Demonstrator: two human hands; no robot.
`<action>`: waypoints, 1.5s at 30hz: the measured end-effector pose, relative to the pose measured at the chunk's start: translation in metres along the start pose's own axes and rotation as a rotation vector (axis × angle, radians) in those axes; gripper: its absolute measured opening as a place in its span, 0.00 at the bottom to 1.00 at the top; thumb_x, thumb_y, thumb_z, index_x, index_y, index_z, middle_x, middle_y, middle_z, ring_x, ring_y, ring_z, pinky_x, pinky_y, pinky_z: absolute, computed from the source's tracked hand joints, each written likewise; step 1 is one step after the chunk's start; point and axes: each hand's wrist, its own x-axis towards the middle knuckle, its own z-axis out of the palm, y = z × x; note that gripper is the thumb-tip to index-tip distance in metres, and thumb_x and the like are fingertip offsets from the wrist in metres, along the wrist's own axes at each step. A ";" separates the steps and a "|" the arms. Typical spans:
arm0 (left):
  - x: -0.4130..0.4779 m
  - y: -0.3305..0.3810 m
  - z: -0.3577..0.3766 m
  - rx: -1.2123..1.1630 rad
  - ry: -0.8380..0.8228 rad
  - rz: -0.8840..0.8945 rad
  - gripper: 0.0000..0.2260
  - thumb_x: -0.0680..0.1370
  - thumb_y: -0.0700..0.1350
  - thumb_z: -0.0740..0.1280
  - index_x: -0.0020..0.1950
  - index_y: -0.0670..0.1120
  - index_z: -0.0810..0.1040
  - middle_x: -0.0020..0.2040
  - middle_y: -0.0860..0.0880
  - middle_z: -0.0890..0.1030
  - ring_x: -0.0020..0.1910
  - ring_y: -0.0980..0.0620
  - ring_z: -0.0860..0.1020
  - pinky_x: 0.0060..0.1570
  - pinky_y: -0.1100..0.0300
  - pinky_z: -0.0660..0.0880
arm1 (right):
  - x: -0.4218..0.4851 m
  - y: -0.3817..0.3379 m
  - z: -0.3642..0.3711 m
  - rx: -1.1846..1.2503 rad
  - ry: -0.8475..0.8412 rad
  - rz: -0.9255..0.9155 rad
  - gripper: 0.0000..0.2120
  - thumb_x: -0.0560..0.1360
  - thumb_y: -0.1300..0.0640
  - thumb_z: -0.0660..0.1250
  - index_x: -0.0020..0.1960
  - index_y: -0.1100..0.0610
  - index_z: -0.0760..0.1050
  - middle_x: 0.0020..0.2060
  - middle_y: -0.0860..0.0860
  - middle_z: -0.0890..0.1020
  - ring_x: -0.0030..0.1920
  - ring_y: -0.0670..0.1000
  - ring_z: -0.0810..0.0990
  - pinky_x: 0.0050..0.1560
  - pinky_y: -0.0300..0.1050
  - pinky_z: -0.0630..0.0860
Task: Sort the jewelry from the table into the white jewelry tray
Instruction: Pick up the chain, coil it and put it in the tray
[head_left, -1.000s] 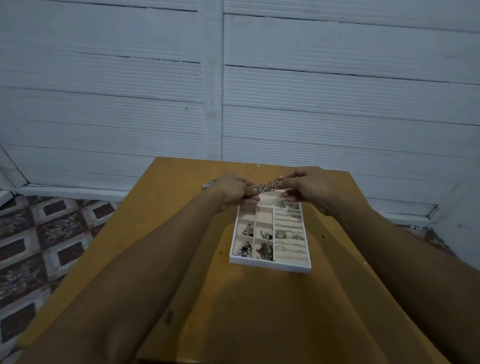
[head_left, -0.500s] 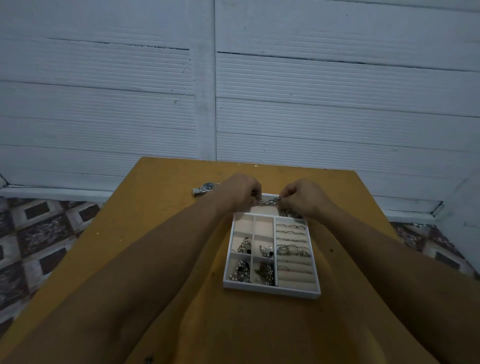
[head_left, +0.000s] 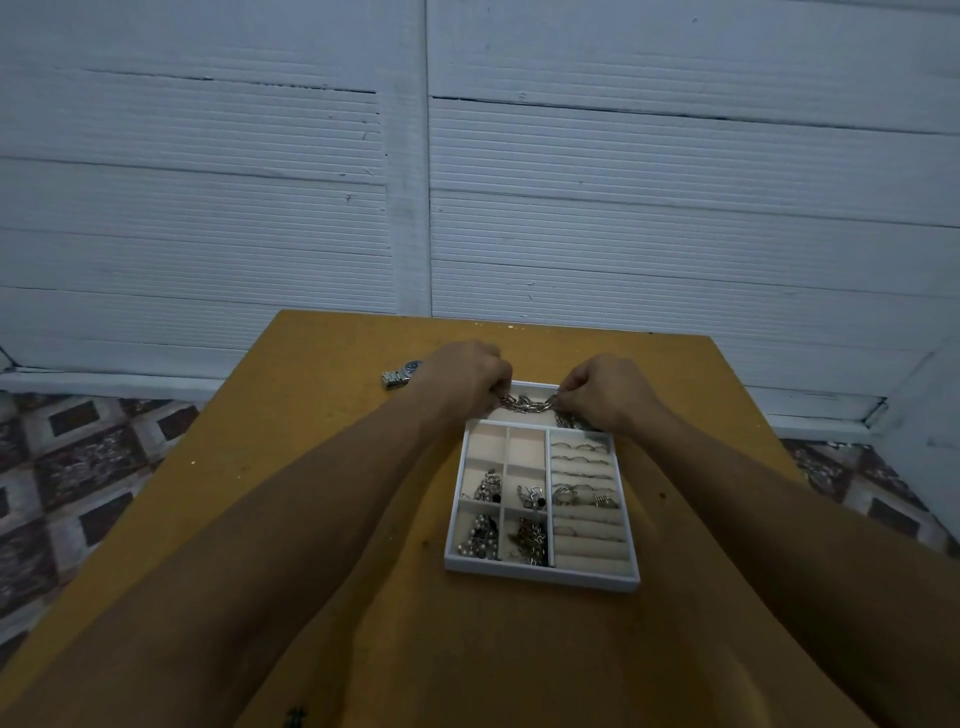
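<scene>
White jewelry tray (head_left: 540, 578) sits flat on the yellow-brown table (head_left: 322, 426), about mid-table, long side running away from the camera. Bare forearms pass either side of the tray, the left one over its left edge.

Tray's near-left square compartment holds a beaded cluster (head_left: 478, 538). The square just right of it holds a dark tangled piece (head_left: 530, 540). The next row back has small metal pieces, left (head_left: 488, 486) and right (head_left: 531, 496); too small to tell what kind. The tray's right half is cream ring rolls with several rings (head_left: 579, 493) tucked in, mostly in the middle and far rolls.

Across the tray's far end runs one long compartment. A silver chain bracelet (head_left: 527, 404) hangs in a shallow sag over it, stretched between both hands. Can't tell if it touches the compartment floor. Left hand (head_left: 465, 382) is at the tray's far-left corner, fingers curled, pinching the bracelet's left end. Right hand (head_left: 605, 392) is over the tray's far-right corner, fingers curled, pinching the right end. More dark metal jewelry (head_left: 569, 421) lies in that compartment, partly under the right hand.

A silver wristwatch (head_left: 400, 374) lies on the table beyond and left of the tray, partly hidden by the left hand.

Beyond the tray and table edge: white ribbed panel wall (head_left: 623, 208). Patterned floor tiles (head_left: 78, 457) lie to the tray's left and right.
</scene>
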 end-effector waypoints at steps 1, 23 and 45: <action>-0.001 0.000 0.000 0.010 0.029 -0.008 0.11 0.76 0.45 0.69 0.58 0.46 0.80 0.53 0.48 0.79 0.54 0.49 0.76 0.43 0.58 0.70 | 0.000 0.001 0.001 -0.003 0.005 0.004 0.07 0.71 0.50 0.74 0.44 0.52 0.85 0.39 0.49 0.85 0.42 0.49 0.82 0.44 0.46 0.79; 0.000 0.000 0.010 -0.013 0.022 -0.019 0.09 0.77 0.46 0.67 0.56 0.46 0.79 0.54 0.47 0.77 0.57 0.47 0.73 0.51 0.54 0.71 | 0.007 -0.004 0.015 -0.158 -0.015 -0.148 0.10 0.64 0.44 0.77 0.29 0.40 0.77 0.38 0.42 0.82 0.54 0.55 0.76 0.55 0.53 0.72; -0.006 -0.008 0.015 -0.130 0.005 -0.112 0.07 0.77 0.47 0.66 0.54 0.48 0.76 0.53 0.49 0.77 0.52 0.49 0.74 0.49 0.55 0.74 | 0.001 -0.012 0.016 -0.207 0.082 -0.158 0.09 0.73 0.44 0.70 0.41 0.49 0.81 0.41 0.47 0.82 0.60 0.55 0.70 0.54 0.53 0.60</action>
